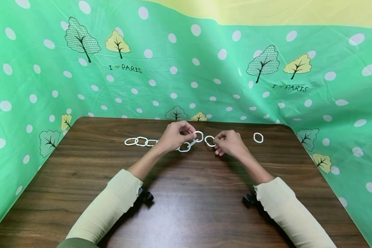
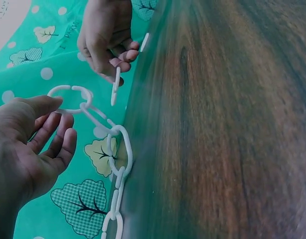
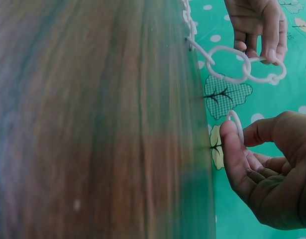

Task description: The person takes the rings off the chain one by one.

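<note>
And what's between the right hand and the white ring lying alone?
Nothing but bare brown table shows between the right hand and the lone white ring in the head view.

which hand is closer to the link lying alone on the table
Right. The right hand is left of the lone link, apart from it; the left hand is farther left.

Green polka-dot fabric (image 1: pixel 186 48), printed with checked trees (image 1: pixel 80 38), yellow trees (image 1: pixel 117 42) and "PARIS" lettering (image 1: pixel 133 69), hung along the left, far and right sides of a dark wood-grain table (image 1: pixel 80 155). A yellow band (image 1: pixel 297 12) topped it at right; pale light glossed the wood.
</note>
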Demonstrator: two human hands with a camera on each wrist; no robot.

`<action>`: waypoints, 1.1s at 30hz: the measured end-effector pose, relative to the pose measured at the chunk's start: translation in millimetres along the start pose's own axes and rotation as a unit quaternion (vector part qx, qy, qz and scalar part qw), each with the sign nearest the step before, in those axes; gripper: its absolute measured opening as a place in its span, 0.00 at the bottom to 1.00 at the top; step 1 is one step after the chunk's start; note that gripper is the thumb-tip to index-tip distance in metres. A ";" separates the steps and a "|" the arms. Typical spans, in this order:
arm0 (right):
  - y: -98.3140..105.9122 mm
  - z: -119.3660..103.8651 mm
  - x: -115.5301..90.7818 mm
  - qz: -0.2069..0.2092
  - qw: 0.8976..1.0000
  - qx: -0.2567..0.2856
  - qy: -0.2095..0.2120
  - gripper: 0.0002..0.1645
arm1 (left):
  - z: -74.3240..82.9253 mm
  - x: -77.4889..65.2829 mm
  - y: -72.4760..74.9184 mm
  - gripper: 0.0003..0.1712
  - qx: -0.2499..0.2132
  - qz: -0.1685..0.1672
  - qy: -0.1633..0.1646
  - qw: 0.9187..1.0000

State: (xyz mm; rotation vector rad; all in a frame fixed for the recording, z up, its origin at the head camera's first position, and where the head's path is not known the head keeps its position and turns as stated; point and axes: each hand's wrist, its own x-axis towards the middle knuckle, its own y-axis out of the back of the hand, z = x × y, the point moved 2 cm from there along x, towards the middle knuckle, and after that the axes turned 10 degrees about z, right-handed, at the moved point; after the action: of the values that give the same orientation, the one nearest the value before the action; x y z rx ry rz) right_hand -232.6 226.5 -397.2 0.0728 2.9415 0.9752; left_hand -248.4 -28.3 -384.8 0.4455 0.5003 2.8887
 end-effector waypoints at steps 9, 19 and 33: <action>14.4 10.9 -0.7 0.008 1.000 -0.016 -0.007 0.15 | -0.3 -0.3 7.1 0.07 0.001 0.009 0.002 1.000; 31.4 25.3 -2.3 0.016 0.999 -0.030 -0.024 0.16 | -2.7 0.2 12.2 0.09 0.015 0.021 -0.003 1.000; 52.5 42.8 -3.6 -0.003 0.998 0.008 -0.065 0.19 | -2.8 0.7 15.8 0.09 0.020 0.036 0.007 0.999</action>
State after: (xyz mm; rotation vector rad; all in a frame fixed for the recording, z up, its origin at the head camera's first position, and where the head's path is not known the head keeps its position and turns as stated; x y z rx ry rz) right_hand -225.1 293.8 -400.0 0.1225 2.8297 0.9091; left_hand -251.9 -43.6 -381.5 0.4582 0.5570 2.9565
